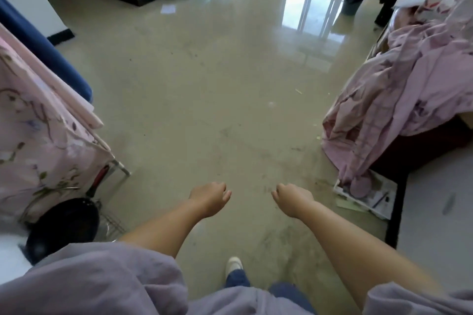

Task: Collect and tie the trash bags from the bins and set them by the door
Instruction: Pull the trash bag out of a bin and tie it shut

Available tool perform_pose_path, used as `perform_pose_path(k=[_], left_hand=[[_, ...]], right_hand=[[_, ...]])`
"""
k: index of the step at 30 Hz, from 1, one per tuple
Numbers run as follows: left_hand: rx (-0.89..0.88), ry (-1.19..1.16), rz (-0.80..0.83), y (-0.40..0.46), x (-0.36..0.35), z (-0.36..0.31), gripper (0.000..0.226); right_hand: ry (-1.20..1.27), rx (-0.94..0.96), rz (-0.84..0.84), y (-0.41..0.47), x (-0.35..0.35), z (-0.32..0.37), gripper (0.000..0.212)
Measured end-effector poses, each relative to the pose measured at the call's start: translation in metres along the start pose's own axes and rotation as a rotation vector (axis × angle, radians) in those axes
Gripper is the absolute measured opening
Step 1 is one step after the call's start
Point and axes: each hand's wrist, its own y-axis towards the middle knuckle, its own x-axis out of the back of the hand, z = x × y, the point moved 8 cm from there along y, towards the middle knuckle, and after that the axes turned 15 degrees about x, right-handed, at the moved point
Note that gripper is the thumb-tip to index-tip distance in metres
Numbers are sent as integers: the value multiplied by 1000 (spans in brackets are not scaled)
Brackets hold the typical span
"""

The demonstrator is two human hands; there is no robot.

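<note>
While the fingers curl loosely, the bin stands well apart.

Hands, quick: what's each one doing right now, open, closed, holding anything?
Left hand: bare, fingers loosely curled, holding nothing.
Right hand: bare, fingers loosely curled, holding nothing.

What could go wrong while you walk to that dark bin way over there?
1. The floor looks shiny and may be slick, so a foot could slip.
2. The purple bedding hangs down onto the floor beside the path, with papers lying at its end. A foot might catch there.
3. The bin stands close to clutter, so its bag might snag when lifted.
</note>
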Motion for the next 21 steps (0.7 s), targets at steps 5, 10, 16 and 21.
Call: perform_pose_path(k=[5, 10, 16, 21], left_hand=[[35, -21, -33, 81, 68, 1, 42], [103, -70, -41, 170, 114, 11, 42], [271, -228, -73, 279, 180, 32, 44], [390, -361, -90, 341, 228, 63, 43]], right_hand=[[-51, 62, 27, 84, 72, -13, 40], [-148, 155, 69, 179, 140, -26, 36], [-253, 291, 127, 304, 238, -45, 38], [-381, 438, 171, 391, 318, -28, 39]])
